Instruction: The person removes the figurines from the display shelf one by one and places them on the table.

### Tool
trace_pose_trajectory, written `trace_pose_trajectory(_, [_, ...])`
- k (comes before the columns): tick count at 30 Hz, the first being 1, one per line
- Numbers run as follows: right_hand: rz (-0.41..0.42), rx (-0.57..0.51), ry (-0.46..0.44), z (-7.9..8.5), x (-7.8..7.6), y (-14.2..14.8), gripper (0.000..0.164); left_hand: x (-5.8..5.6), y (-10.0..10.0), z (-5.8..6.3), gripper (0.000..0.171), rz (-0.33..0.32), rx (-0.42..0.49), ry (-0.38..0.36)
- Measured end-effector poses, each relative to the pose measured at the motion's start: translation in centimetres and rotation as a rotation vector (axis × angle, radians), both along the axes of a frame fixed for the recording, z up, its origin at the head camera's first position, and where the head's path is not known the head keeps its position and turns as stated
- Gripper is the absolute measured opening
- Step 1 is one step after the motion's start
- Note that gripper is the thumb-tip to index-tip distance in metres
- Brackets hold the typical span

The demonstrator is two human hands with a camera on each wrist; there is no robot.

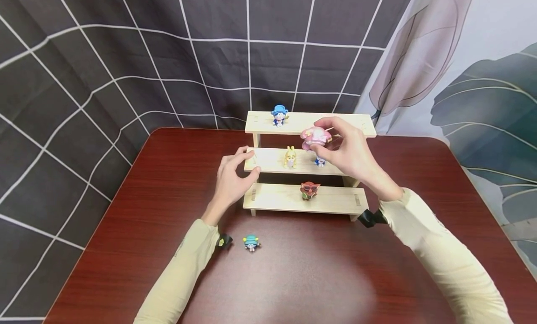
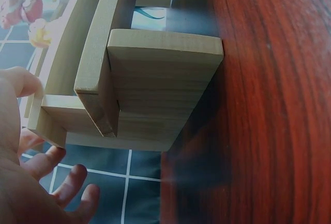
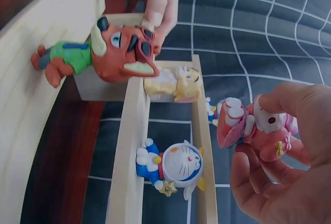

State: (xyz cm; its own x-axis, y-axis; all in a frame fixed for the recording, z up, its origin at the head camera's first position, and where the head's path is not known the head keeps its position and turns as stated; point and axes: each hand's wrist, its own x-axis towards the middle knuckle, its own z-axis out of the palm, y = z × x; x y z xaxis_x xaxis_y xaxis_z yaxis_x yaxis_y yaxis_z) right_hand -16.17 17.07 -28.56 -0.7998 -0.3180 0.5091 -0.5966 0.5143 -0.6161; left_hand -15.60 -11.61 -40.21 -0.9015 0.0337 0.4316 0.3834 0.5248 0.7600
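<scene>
My right hand (image 1: 352, 151) pinches a pink figurine (image 1: 315, 136) with a white face between thumb and fingers. It is held in the air in front of the top tier of a stepped wooden display shelf (image 1: 335, 200). My left hand (image 1: 232, 177) grips the left end of the middle tier, thumb and forefinger on either side of the board. On that tier sit a yellow rabbit-eared figurine (image 1: 290, 157) and a blue-and-white cat figurine (image 3: 173, 166), partly hidden by my right hand in the head view. A red fox figurine (image 1: 309, 190) with sunglasses stands on the lowest tier.
A blue-hatted figurine (image 1: 278, 115) sits on the top tier, left of centre. Another figurine with a teal hat (image 1: 251, 242) stands on the red-brown table (image 1: 168, 184), near my left forearm. Dark gridded cloth (image 1: 218, 58) hangs behind the table.
</scene>
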Motion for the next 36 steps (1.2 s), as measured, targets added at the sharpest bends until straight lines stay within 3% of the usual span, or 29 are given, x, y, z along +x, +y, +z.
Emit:
trace_pose_trajectory(17, [0.009, -0.006, 0.028, -0.5, 3.0, -0.6, 0.046, 0.2, 0.1, 0.4, 0.044, -0.007, 0.006, 0.011])
trace_pose_trajectory(36, [0.1, -0.055, 0.034, -1.5, 5.9, -1.6, 0.046, 0.3, 0.1, 0.6, 0.045, -0.009, 0.0, -0.001])
